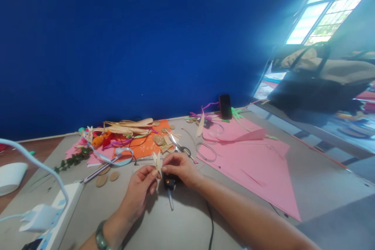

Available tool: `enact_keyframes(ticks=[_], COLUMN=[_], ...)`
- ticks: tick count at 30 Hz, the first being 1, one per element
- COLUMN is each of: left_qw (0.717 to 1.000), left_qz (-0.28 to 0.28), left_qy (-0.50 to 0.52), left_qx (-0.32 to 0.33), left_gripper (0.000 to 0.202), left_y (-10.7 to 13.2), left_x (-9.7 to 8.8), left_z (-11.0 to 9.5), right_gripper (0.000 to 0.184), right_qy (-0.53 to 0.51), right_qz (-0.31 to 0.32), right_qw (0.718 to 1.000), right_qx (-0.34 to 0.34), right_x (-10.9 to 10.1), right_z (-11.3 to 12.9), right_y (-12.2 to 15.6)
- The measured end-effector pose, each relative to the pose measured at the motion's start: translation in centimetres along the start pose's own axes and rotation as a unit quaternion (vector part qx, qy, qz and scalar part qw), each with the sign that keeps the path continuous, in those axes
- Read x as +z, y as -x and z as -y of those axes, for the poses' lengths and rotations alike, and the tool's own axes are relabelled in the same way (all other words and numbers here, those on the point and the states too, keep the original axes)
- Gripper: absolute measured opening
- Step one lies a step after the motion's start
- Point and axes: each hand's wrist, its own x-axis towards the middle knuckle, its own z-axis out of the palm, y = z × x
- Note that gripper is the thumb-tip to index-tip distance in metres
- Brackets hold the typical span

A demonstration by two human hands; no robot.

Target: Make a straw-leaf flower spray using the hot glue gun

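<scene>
1. Husk piece [158,160], pale and pointed, stands upright between both hands' fingertips. It looks light, dry and papery, likely to crease or split; its narrow lower end seems the safest hold.
2. Well left of the left hand lies a power strip [68,199]; nearer, a slim tool [96,173] and round discs [101,180].
3. Left hand [140,185] pinches the piece's lower left side, thumb uppermost.
4. Just beyond the left hand is orange paper [143,147].
5. Under the fingertips sits a dark glue gun [170,183], probably the main obstacle to lowering the hands.
6. Right hand [181,170] pinches the piece's right side.
7. Scissors [185,151] lie just beyond the right hand; pink paper [252,164] spreads to its right.
</scene>
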Motion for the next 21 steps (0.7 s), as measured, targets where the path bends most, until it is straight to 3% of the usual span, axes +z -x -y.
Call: enact_keyframes(ticks=[11,21], left_qw=[0.996,0.978], left_qz=[-0.035,-0.07], left_qy=[-0.054,-0.147], left_qx=[0.057,0.128], left_gripper=[0.024,0.023], left_y=[0.4,1.0], left_x=[0.3,0.5], left_z=[0.0,-0.1], right_gripper=[0.029,0.028], right_qy=[0.103,0.087], right_qz=[0.011,-0.043], right_qw=[0.994,0.995], right_qx=[-0.048,0.029], right_x=[0.4,1.7], right_z=[0.4,1.0], right_y=[0.9,1.7])
